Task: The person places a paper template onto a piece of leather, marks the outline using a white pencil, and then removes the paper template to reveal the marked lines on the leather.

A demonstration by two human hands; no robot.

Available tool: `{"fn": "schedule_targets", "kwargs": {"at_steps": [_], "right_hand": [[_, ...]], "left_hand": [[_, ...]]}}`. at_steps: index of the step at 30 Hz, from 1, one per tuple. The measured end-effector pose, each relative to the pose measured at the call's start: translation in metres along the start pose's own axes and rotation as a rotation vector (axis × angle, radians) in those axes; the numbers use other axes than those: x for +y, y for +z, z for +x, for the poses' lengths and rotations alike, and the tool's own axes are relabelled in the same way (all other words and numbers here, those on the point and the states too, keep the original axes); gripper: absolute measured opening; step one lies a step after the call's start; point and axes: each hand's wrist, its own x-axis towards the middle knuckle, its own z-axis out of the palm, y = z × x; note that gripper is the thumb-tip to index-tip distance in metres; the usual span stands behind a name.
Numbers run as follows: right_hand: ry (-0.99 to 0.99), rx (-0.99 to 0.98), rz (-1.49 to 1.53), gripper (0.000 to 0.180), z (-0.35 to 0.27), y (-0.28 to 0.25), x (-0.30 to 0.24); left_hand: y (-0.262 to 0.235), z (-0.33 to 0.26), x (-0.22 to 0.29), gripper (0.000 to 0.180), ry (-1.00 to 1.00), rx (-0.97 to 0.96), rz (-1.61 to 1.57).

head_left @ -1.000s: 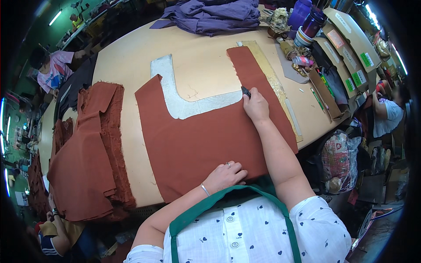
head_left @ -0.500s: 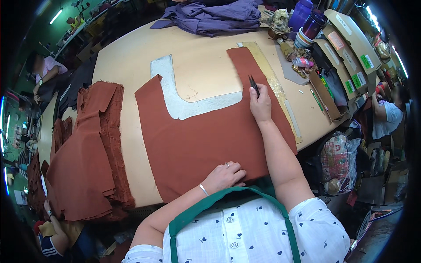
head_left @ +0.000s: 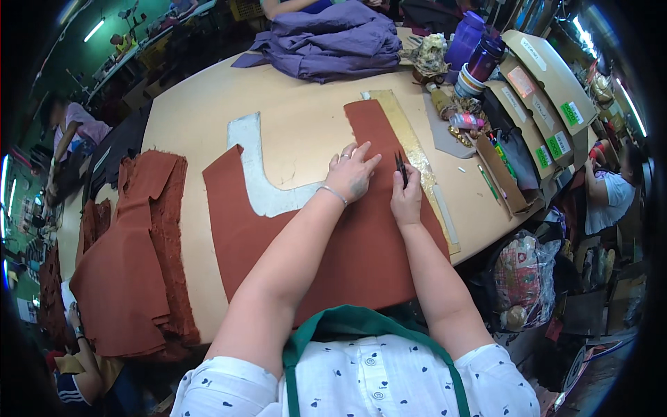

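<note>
Largest first: the worktop [head_left: 201,104] lies in much the same view, with the purple cloth [head_left: 333,42] heaped at its far side and the pile of rust-brown pieces [head_left: 125,243] at the left.

The single sheet of rust-brown cloth [head_left: 361,257] lies flat in front of the person, between that pile and the yellow strip [head_left: 405,139] along its right side. The pale curved pattern [head_left: 271,201] sits in the cloth's notch, its right end now hidden.

What hides it is the main change: the left hand [head_left: 353,177] has left the near edge of the sheet and come forward. It lies palm down, fingers spread, beside the cloth's right-hand arm — the fingertips seem to touch the fabric there.

The right hand [head_left: 406,198] is near the cloth's right side, fingers closed around the black snips [head_left: 401,167], which point away from the person. A second ago their tip was at the pattern's right corner.

Both hands are now at one part of the sheet; in my judgement the left steadies or smooths it — no cutting seems under way.
</note>
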Motion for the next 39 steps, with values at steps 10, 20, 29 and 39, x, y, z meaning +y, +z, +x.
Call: {"fn": "schedule_targets", "kwargs": {"at_steps": [10,20,29,39], "right_hand": [[0.065,-0.031,0.033,0.030,0.003,-0.005,-0.011],[0.052,-0.297,-0.341,0.029,0.020,0.003,-0.020],[-0.094,-0.358,-0.615,0.025,0.031,0.039,-0.029],[-0.229,-0.324,-0.664,0.022,0.041,0.048,-0.028]], "left_hand": [[0.044,0.027,-0.035,0.012,-0.241,0.077,-0.227],[0.001,-0.033,-0.041,0.016,-0.356,0.221,-0.054],[0.025,0.037,-0.053,0.028,-0.274,-0.036,-0.255],[0.041,0.037,-0.057,0.009,-0.316,0.082,-0.288]]}}
